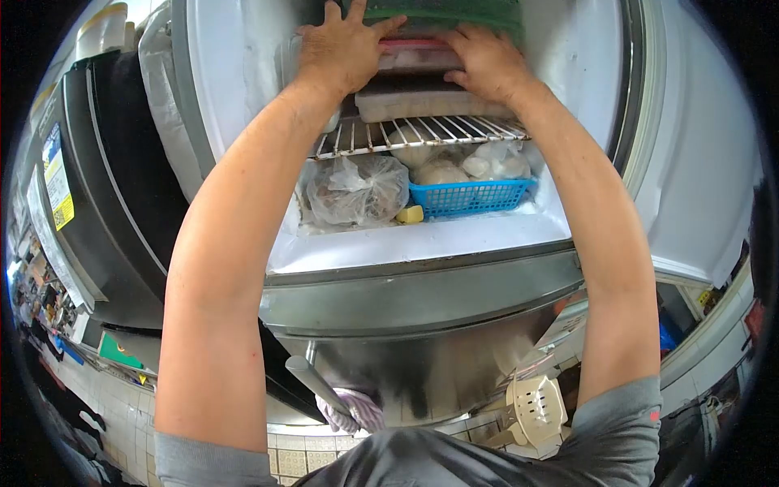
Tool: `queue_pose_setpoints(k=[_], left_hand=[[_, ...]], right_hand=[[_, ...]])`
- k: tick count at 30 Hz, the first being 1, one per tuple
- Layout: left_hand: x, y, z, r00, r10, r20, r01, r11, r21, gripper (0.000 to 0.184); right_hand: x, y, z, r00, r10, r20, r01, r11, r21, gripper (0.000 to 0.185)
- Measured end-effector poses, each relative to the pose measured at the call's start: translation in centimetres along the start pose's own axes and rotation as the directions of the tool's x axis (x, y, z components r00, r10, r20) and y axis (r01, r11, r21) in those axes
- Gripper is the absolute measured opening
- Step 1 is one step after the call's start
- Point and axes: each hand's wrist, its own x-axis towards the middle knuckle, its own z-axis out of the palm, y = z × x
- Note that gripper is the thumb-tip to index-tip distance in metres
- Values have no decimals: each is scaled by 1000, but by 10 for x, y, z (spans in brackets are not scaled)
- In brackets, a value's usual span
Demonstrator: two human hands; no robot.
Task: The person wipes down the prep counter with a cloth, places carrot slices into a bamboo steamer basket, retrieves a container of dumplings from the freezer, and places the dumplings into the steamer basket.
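Note:
Both my hands reach into the open freezer compartment, above the wire shelf (422,134). My left hand (341,49) is open, its fingers spread at the left of the stacked containers, thumb stretched toward the middle. My right hand (491,65) grips the right end of a clear plastic container with a pink lid (418,55), index finger near the lid and thumb lower down. Beneath it is a second pale container (430,106) on the shelf. Behind and above sits something green (454,10), possibly a lidded box. The far fingertips are partly hidden.
Below the shelf, a blue basket (471,199) holds bagged food beside a knotted plastic bag (357,191) and a small yellow piece (411,214). The freezer door (698,146) stands open at right. A beige plastic stool (535,410) is on the floor.

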Motion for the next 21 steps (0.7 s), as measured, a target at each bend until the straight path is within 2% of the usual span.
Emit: queue_pose_setpoints(k=[1,3,4,6,7,9,10,12,16,18,19,20,21], left_hand=[[-1,1,2,1000,3,0,-3,1000,-5,57],[-5,4,7,998,-16,-65,7,990,-140,58],[-7,6,7,998,-11,-66,1,989,-146,58],[-11,6,4,1000,-1,28,1,1000,-20,82],[-15,3,3,1000,-4,28,4,1000,-20,82],[-22,-5,2,993,116,33,-118,989,85,100],[-22,-6,2,993,114,28,-116,989,87,100],[-24,-11,4,995,86,53,-86,996,0,106],[-14,-23,10,993,90,73,-82,991,-102,109],[-12,-34,12,977,208,-38,-210,924,-319,114],[-11,-38,4,979,198,-48,-204,929,-308,114],[-13,-40,-4,985,150,-82,-168,767,-619,115],[-14,-42,-12,991,96,-97,-132,506,-852,116]], right_hand=[[3,0,5,1000,3,4,-3,1000,-3,65],[4,-5,17,998,26,-50,-34,985,-167,50],[5,-8,18,998,31,-45,-39,985,-170,50],[8,-14,17,998,53,12,-50,983,-175,41],[7,-11,21,999,51,13,-48,983,-176,41],[7,-4,24,999,53,-11,-53,994,-92,50],[7,-7,15,999,51,-16,-53,994,-96,50],[7,-14,-5,987,105,118,-97,993,-66,48],[1,-20,-52,976,104,193,-107,994,9,49],[-3,-23,-73,977,90,193,-87,996,-28,51],[-4,-23,-85,981,82,178,-77,996,-32,51],[-5,-23,-97,993,85,76,-85,996,-9,49],[-4,-20,-107,996,91,-25,-91,996,21,48]])
